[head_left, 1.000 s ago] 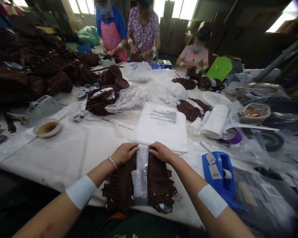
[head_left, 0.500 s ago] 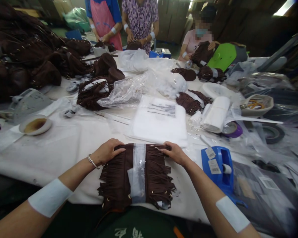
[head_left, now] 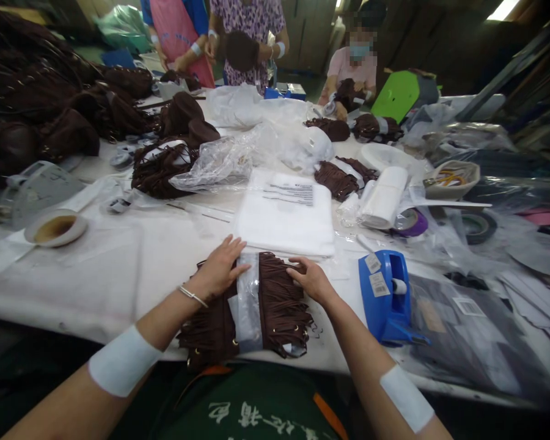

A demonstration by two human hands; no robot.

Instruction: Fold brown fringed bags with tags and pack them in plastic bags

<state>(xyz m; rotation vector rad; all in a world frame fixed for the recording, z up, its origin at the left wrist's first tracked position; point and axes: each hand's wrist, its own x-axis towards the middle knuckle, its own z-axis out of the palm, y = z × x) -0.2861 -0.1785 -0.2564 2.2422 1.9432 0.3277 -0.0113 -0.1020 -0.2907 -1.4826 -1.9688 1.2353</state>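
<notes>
A dark brown fringed bag (head_left: 282,299) lies flat at the table's near edge, with small metal eyelets along its lower side. Around its middle runs a translucent plastic band (head_left: 249,305). My left hand (head_left: 216,269) rests on the bag's upper left part, fingers stretched out and thumb touching the band. At the upper right corner, my right hand (head_left: 309,278) has its fingers apart, the tips at the fringe. Just beyond the bag sits a stack of white plastic bags (head_left: 284,223) with printed text.
A blue tape dispenser (head_left: 380,305) stands at right, beside grey packages (head_left: 458,336). At left are a shallow dish of brown liquid (head_left: 55,229) and a heap of brown bags (head_left: 36,91). Scissors lie in a white bowl (head_left: 462,186). Several co-workers handle brown pieces across the table.
My left hand has slid from the bag's upper left edge onto its top, toward the band, and spread its fingers. My right hand has loosened from the upper right edge.
</notes>
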